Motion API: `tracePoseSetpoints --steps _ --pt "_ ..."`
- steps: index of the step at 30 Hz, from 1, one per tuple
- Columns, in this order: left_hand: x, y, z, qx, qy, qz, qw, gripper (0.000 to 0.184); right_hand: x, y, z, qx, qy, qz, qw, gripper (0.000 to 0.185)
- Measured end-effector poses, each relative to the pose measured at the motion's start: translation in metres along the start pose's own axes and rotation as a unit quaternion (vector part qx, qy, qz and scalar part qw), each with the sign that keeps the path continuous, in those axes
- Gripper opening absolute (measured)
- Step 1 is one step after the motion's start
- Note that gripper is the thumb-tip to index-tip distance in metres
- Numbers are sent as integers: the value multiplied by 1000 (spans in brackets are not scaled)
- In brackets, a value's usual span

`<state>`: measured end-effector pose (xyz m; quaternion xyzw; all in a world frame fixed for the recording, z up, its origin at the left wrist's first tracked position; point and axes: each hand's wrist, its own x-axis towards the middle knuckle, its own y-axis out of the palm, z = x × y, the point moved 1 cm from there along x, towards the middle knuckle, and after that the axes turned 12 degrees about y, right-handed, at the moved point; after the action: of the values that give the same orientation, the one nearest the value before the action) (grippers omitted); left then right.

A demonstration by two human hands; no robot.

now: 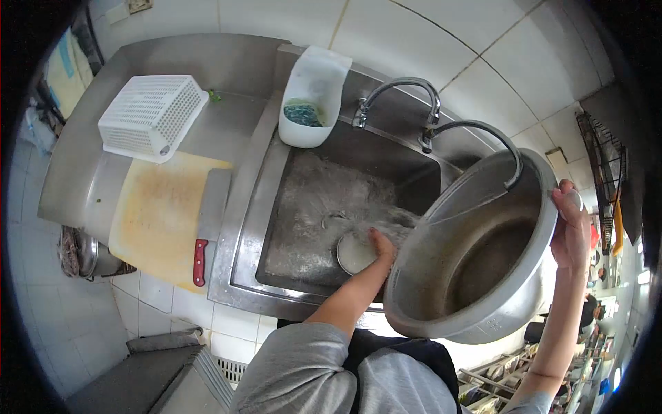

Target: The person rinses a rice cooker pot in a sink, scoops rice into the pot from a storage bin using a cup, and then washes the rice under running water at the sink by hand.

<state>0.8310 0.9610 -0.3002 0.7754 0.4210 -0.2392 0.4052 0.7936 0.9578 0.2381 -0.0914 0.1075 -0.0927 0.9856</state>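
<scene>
A large grey metal basin (476,276) is tilted toward the sink, its rim over the sink's right side. My right hand (571,224) grips the basin's far right rim. In the sink (324,186), my left hand (383,245) is closed at the edge of a small round pale bowl (354,254), beside the basin's lower left rim. Some of its fingers are hidden. Water splashes across the sink floor from the basin's side. A curved tap (493,131) reaches over the basin and a thin stream runs inside it.
Left of the sink, a yellowed cutting board (155,200) carries a red-handled cleaver (210,214). An upturned white plastic basket (155,114) stands behind it. A cut white container (314,90) with a green scouring pad sits on the sink's back left corner. A second tap (400,83) arches nearby.
</scene>
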Motion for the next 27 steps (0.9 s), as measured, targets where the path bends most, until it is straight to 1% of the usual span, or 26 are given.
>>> tracePoseSetpoints --steps 2,3,6,7,8,9,10,12,13,15,16,17,18,19,20,22,23,24,25,27 --pt "-8 -5 0 133 32 98 986 63 -4 -4 0 -16 -15 -17 1000 12" --pt "-12 -8 -1 197 49 147 968 64 -2 -18 1 -26 -4 9 1000 12" --pt "-14 -2 -7 308 66 219 923 60 -8 -44 -8 -5 -26 -78 997 14" --pt "-17 3 -26 416 37 246 875 58 -8 -70 -14 -22 -32 -119 992 18" --pt "-26 11 -63 517 6 267 813 57 -9 -88 -20 -11 -14 -168 986 22" --pt "-29 13 -85 610 -25 285 739 57 -12 -100 -22 32 -11 -200 979 25" --pt "-15 7 -81 638 10 267 722 58 -15 -113 -25 75 -9 -232 970 27" --pt "2 -8 -87 741 70 288 603 74 -21 -163 -37 174 1 -185 967 26" --pt "-8 -11 -135 802 93 320 495 93 -29 -172 -39 183 10 -204 962 22" --pt "52 -43 -109 807 59 252 531 81 -42 -178 -46 196 13 -254 947 23" --pt "78 -60 -105 821 33 255 509 73 -47 -178 -50 201 16 -278 939 24" --pt "102 -76 -96 828 -12 285 482 66 -52 -176 -52 221 6 -305 926 24" --pt "124 -90 -84 822 -59 339 453 58 -56 -182 -56 217 5 -287 933 26" --pt "140 -103 -72 809 -91 379 440 51 -59 -185 -57 203 7 -260 944 28" --pt "151 -114 -61 792 -106 402 447 45 -60 -186 -57 196 7 -251 948 30" --pt "159 -127 -45 753 -31 379 537 39 -60 -186 -57 187 7 -252 950 34" --pt "162 -128 -40 738 -4 370 564 39 -59 -185 -57 186 7 -261 947 36" --pt "159 -126 -41 721 24 363 590 40 -59 -188 -58 189 5 -271 944 37" --pt "141 -111 -60 714 39 357 600 43 -58 -189 -61 187 7 -279 942 37" --pt "135 -102 -74 698 54 342 627 48 -57 -196 -64 185 5 -292 938 38"
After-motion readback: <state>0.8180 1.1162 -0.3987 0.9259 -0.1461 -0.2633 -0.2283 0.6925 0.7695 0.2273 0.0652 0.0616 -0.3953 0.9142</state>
